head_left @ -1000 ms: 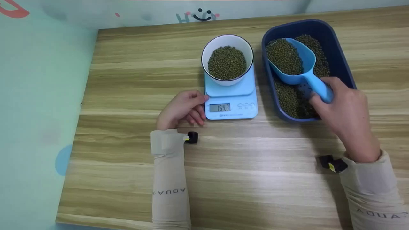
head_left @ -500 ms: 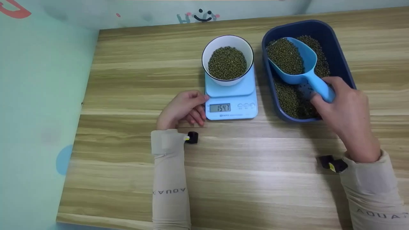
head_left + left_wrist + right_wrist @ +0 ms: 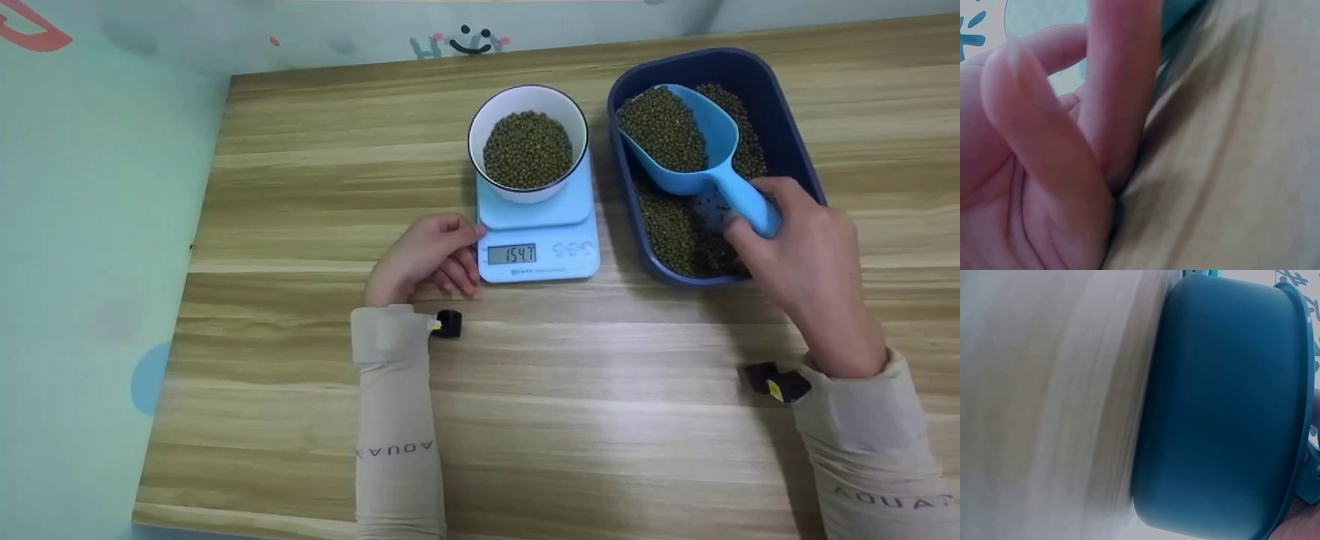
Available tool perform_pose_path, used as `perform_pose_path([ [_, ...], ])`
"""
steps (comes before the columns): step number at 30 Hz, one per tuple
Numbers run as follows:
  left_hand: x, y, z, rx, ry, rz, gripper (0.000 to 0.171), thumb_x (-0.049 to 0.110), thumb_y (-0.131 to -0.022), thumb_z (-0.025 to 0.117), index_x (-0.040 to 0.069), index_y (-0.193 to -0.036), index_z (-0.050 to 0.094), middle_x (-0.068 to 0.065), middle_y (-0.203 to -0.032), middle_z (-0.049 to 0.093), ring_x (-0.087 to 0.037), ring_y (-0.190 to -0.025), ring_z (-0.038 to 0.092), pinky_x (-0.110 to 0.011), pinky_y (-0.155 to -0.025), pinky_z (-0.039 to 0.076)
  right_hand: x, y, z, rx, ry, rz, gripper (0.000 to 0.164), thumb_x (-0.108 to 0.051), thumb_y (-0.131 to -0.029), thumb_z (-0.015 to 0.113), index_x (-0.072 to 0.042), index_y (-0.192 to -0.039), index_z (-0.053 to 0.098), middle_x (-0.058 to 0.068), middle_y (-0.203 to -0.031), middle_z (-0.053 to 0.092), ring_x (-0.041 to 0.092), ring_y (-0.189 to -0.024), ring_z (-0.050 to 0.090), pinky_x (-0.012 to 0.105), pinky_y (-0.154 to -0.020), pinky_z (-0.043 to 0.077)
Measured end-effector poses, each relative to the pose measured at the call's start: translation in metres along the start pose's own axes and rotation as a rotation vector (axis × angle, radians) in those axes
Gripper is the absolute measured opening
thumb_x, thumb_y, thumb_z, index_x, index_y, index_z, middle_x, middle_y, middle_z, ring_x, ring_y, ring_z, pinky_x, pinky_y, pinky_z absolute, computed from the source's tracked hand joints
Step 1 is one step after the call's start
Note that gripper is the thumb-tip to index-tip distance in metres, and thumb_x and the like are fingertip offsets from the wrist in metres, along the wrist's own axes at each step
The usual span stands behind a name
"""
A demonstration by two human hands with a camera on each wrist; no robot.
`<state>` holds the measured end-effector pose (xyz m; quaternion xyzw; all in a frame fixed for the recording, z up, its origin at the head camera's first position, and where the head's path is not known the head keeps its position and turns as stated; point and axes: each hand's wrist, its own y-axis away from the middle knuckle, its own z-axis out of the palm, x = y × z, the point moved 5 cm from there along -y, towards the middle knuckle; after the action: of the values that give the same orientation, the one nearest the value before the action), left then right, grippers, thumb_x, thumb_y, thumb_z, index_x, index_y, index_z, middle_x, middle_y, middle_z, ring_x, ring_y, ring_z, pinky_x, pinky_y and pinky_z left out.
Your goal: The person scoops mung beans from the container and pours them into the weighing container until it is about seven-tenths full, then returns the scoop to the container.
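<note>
My right hand (image 3: 817, 255) grips the handle of a light blue scoop (image 3: 721, 139), heaped with mung beans (image 3: 664, 129), over the dark blue tub (image 3: 784, 124). More of the beans lie in that tub. A white bowl (image 3: 529, 99) with a dark rim, partly filled with the same beans, stands on a light blue kitchen scale (image 3: 536, 215); its display reads 154.7. Beside the scale, my left hand (image 3: 427, 251) rests on the table, thumb and fingertips at its left edge, fingers loosely bent. The right wrist view mostly shows the tub's outer wall (image 3: 1224, 399).
The wooden table (image 3: 577, 420) meets a pale wall (image 3: 97, 247) on the left and a decorated wall at the back. A narrow strip of table separates scale and tub. Small black wrist cameras (image 3: 448, 324) sit at both cuffs.
The head view has shifted slightly. Both hands, the loaded scoop, the bowl and the scale keep their places, and the display still reads 154.7.
</note>
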<state>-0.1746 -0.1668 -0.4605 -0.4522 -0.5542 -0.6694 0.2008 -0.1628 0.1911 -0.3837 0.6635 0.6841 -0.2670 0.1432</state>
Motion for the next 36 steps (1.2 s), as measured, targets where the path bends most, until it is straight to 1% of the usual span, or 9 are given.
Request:
perform_pose_path([
  [7,0.000,-0.001,0.000,-0.003,-0.006,-0.005,0.041,0.041,-0.084,0.059,0.001,-0.090,0.051,-0.018,-0.070,0.061,-0.027,-0.053,0.062,-0.026,-0.039,0.046,0.001,0.001,0.000,-0.003,-0.015,0.022,0.037,-0.026,-0.082,0.055,-0.005,-0.111,0.058,0.015,-0.071,0.057,0.026,-0.056,0.047,0.028,-0.046,0.030],
  [8,0.002,0.001,0.001,-0.004,-0.008,-0.006,0.040,0.039,-0.085,0.058,0.000,-0.089,0.051,-0.019,-0.070,0.061,-0.027,-0.053,0.062,-0.026,-0.039,0.046,0.002,0.001,0.000,-0.003,-0.017,0.027,0.037,-0.027,-0.082,0.055,-0.005,-0.111,0.058,0.015,-0.071,0.058,0.024,-0.056,0.048,0.028,-0.046,0.031],
  [11,0.010,0.008,0.004,-0.008,-0.013,-0.011,0.037,0.035,-0.088,0.056,-0.002,-0.088,0.050,-0.020,-0.070,0.060,-0.026,-0.052,0.062,-0.025,-0.039,0.045,0.003,0.001,-0.001,0.000,-0.030,0.039,0.037,-0.028,-0.081,0.056,-0.007,-0.112,0.058,0.015,-0.072,0.061,0.008,-0.051,0.049,0.024,-0.046,0.032],
  [14,0.017,0.015,0.007,-0.012,-0.018,-0.018,0.035,0.031,-0.090,0.054,-0.004,-0.088,0.049,-0.022,-0.072,0.060,-0.025,-0.052,0.062,-0.025,-0.040,0.045,0.004,0.002,-0.001,0.003,-0.044,0.050,0.037,-0.029,-0.081,0.056,-0.009,-0.112,0.059,0.014,-0.074,0.063,-0.009,-0.045,0.042,0.020,-0.047,0.033],
  [15,0.017,0.015,0.007,-0.012,-0.017,-0.019,0.035,0.031,-0.090,0.054,-0.004,-0.088,0.049,-0.022,-0.072,0.060,-0.025,-0.052,0.062,-0.025,-0.040,0.045,0.005,0.002,-0.001,0.002,-0.049,0.051,0.037,-0.029,-0.081,0.056,-0.009,-0.112,0.059,0.014,-0.075,0.063,-0.013,-0.044,0.040,0.019,-0.047,0.033],
  [17,0.017,0.015,0.007,-0.014,-0.015,-0.020,0.035,0.031,-0.090,0.054,-0.003,-0.088,0.049,-0.022,-0.072,0.060,-0.025,-0.053,0.062,-0.025,-0.040,0.045,0.005,0.001,-0.001,-0.001,-0.057,0.057,0.037,-0.029,-0.081,0.056,-0.009,-0.112,0.058,0.014,-0.076,0.063,-0.015,-0.043,0.040,0.017,-0.046,0.033],
  [24,0.018,0.016,0.007,-0.013,0.004,-0.025,0.033,0.030,-0.090,0.053,-0.002,-0.088,0.049,-0.018,-0.068,0.060,-0.025,-0.052,0.061,-0.025,-0.039,0.045,0.006,0.000,0.000,-0.012,-0.090,0.063,0.038,-0.030,-0.082,0.055,-0.008,-0.112,0.058,0.014,-0.079,0.063,-0.014,-0.042,0.044,0.011,-0.044,0.034],
  [31,0.017,0.017,0.008,-0.014,0.015,-0.028,0.032,0.030,-0.090,0.054,-0.001,-0.087,0.049,-0.018,-0.068,0.060,-0.025,-0.052,0.061,-0.026,-0.040,0.046,0.006,0.000,0.000,-0.013,-0.111,0.072,0.038,-0.031,-0.082,0.055,-0.009,-0.113,0.058,0.013,-0.079,0.063,-0.014,-0.043,0.046,0.010,-0.044,0.035],
  [36,0.018,0.017,0.008,-0.008,0.011,-0.030,0.033,0.030,-0.090,0.053,-0.003,-0.089,0.049,-0.017,-0.067,0.059,-0.024,-0.051,0.061,-0.026,-0.039,0.046,0.006,0.000,0.000,-0.023,-0.125,0.078,0.038,-0.031,-0.082,0.056,-0.009,-0.113,0.058,0.012,-0.079,0.062,-0.012,-0.043,0.048,0.009,-0.043,0.036],
])
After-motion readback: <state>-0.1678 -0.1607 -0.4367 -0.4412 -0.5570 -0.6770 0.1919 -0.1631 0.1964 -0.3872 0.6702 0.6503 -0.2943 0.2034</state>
